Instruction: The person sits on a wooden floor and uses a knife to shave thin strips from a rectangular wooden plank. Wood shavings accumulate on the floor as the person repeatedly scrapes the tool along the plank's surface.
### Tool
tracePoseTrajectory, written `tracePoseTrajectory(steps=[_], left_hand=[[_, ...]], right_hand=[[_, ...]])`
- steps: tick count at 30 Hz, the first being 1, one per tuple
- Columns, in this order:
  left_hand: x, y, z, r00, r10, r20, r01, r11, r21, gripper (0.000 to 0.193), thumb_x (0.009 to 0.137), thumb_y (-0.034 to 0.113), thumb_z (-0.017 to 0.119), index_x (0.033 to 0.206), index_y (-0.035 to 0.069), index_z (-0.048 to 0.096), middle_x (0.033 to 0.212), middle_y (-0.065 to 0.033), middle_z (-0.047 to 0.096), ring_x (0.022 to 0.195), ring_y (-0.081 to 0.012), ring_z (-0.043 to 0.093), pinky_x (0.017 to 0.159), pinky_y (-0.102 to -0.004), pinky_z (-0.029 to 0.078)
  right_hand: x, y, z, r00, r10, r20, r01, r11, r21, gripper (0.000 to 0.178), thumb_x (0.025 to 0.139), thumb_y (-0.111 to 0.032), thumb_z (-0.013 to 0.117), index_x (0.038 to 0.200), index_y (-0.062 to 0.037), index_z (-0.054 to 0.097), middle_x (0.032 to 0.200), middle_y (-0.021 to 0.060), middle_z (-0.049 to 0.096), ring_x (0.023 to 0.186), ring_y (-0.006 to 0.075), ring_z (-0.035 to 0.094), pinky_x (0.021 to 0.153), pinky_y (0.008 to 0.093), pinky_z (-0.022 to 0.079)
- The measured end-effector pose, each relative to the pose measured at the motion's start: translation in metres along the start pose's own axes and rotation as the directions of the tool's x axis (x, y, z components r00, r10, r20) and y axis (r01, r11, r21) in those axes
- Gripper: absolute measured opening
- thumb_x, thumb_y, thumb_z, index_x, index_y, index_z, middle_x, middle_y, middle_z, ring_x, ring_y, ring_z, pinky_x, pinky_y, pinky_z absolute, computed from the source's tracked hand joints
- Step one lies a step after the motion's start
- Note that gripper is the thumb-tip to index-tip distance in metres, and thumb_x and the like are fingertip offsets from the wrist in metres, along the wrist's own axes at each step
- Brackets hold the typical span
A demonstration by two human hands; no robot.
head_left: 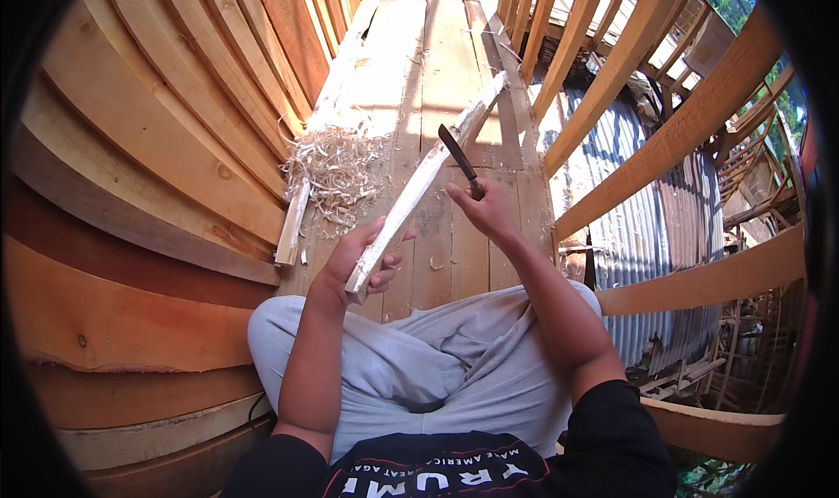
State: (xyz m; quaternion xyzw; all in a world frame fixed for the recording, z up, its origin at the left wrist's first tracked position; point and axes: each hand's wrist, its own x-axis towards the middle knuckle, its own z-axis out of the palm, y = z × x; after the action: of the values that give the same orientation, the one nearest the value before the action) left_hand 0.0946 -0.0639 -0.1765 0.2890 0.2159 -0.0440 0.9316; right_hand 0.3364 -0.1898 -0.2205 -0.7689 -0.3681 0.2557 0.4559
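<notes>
A long pale stick of stripped wood slants up and away to the right in front of me. My left hand is wrapped round its near end, just above my crossed legs. In my right hand is a knife with a dark blade and a dark handle. The blade points up and to the left, and its tip lies close to the upper part of the stick. I cannot tell whether blade and wood touch.
A heap of curled wood shavings lies on the plank floor to the left, beside a short squared piece of wood. A wooden board wall rises at left. On the right, wooden railing slats overlook a corrugated metal roof.
</notes>
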Motion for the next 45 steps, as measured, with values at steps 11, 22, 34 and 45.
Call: tracePoseTrajectory(steps=[11,22,34,45], left_hand=[[0.018,-0.044,0.008,1.000,-0.015,-0.007,0.017,0.871,0.492,0.053,0.102,0.046,0.033,0.131,0.003,0.044,0.107,-0.0150,0.061,0.072,-0.0202,0.064,0.057,-0.0322,0.054],[0.041,-0.103,0.002,0.821,-0.190,-0.538,0.326,-0.618,0.715,0.039,0.074,0.017,0.057,0.108,0.001,0.069,0.120,-0.0197,0.063,0.109,-0.0295,0.062,0.089,-0.0376,0.050],[0.053,-0.106,0.032,0.771,-0.259,-0.581,0.301,-0.656,0.692,0.042,0.079,0.018,0.051,0.113,-0.001,0.065,0.121,-0.0198,0.062,0.112,-0.0319,0.060,0.094,-0.0389,0.048],[0.019,0.004,0.020,0.943,-0.310,-0.116,0.331,0.857,0.395,0.066,0.101,0.054,0.020,0.123,-0.001,0.048,0.108,-0.0215,0.062,0.103,-0.0374,0.064,0.084,-0.0543,0.054]], right_hand=[[-0.039,-0.022,0.021,0.944,0.300,0.139,-0.326,0.773,0.543,0.044,0.075,-0.031,0.081,0.092,0.0053,0.063,0.082,0.0132,0.064,0.067,0.0215,0.065,0.045,0.0290,0.047],[-0.037,-0.045,0.008,0.951,0.310,0.009,-0.229,0.681,0.696,0.026,0.073,-0.016,0.078,0.074,-0.0002,0.057,0.062,0.0046,0.052,0.044,0.0138,0.047,0.040,0.0302,0.037],[-0.051,-0.045,-0.012,0.952,0.306,-0.017,-0.224,0.734,0.642,0.031,0.074,-0.029,0.080,0.081,-0.0052,0.061,0.070,0.0043,0.058,0.055,0.0151,0.058,0.044,0.0292,0.042],[-0.038,-0.034,0.007,0.966,0.232,0.113,-0.258,0.850,0.459,0.036,0.078,-0.039,0.076,0.076,-0.0057,0.063,0.067,0.0063,0.063,0.050,0.0120,0.054,0.043,0.0269,0.040]])
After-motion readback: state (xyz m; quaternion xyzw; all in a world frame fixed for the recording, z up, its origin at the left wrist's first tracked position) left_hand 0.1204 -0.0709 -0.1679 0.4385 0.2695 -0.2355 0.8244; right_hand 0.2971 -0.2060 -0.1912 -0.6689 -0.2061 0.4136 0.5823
